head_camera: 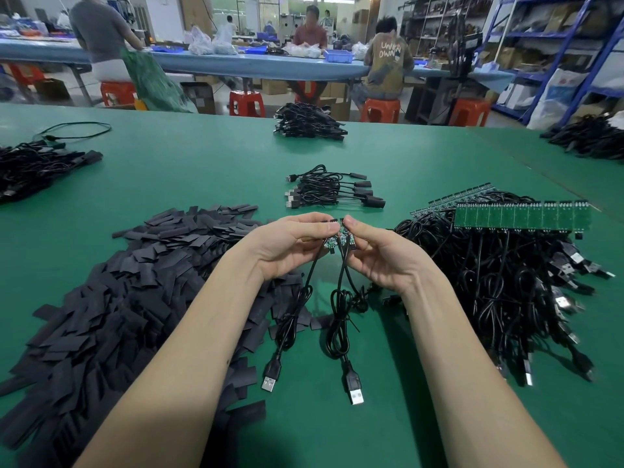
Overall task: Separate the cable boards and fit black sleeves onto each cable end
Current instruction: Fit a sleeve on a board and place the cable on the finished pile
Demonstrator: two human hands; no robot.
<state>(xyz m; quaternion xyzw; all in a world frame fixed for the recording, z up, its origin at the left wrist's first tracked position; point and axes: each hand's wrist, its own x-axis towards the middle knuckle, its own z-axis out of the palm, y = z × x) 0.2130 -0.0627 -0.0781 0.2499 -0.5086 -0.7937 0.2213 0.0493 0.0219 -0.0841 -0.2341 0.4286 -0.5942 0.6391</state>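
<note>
Head view shows both hands raised just above the green worktop (202, 170), working on a short joined piece of small circuit boards (339, 236). The left hand (290, 244) pinches the left part between thumb and fingertips, and the right hand (378, 251) pinches the right part the same way, so each grip is pressed together on the boards. 2 black cables (337, 319) hang from the boards down to the worktop, their USB plugs (353, 388) lying flat near the front edge. Whether the boards have already snapped apart is too small to tell; my reading is that the break is being made right now.

As for progress, little looks finished. A small bundle of done cables (332, 192) lies just beyond the hands, with black sleeves already over their ends; I count about 5, though the bundle is tangled. To the right sits a large heap of cables still joined to an unbroken strip of green boards (516, 217), with more strips behind it. To the left a big pile of loose black sleeves (135, 282) waits, and it touches the left forearm.

So I judge the job to be in its early part: this pair still needs separating and sleeving, and then the whole right-hand heap follows. Other cable heaps farther off may be finished stock, but I cannot tell.
</note>
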